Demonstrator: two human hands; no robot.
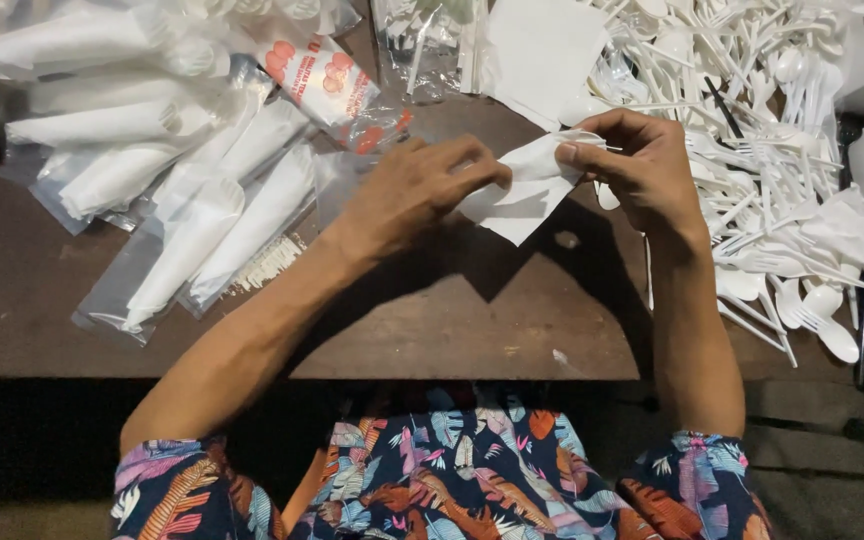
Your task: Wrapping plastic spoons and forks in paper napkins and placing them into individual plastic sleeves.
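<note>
A dark brown wooden table (432, 320) fills most of the view, its near edge running just above the person's floral-print shirt (452, 480). Along the right edge and up into the far right corner lies a large heap of white plastic cutlery (772, 130), spoons and forks tangled together, with a few spoons straying toward the near right edge. Across the left side, from the far left corner toward the middle, sit clear plastic bags (192, 200), each holding a rolled white napkin set, overlapping one another at slants. At the far edge between them lies a packet with red and orange print (322, 80), and just right of it a stack of flat white napkins (542, 50).

Over the middle of the table, both hands meet on one white paper napkin (522, 195), which is lifted off the wood and throws a shadow beneath. The left hand (412, 190) pinches the napkin's left side, fingers closed on the paper. The right hand (642, 165) pinches its upper right part, thumb and fingertips pressed together on the paper; whether it also grips a piece of cutlery inside the fold I cannot tell.
</note>
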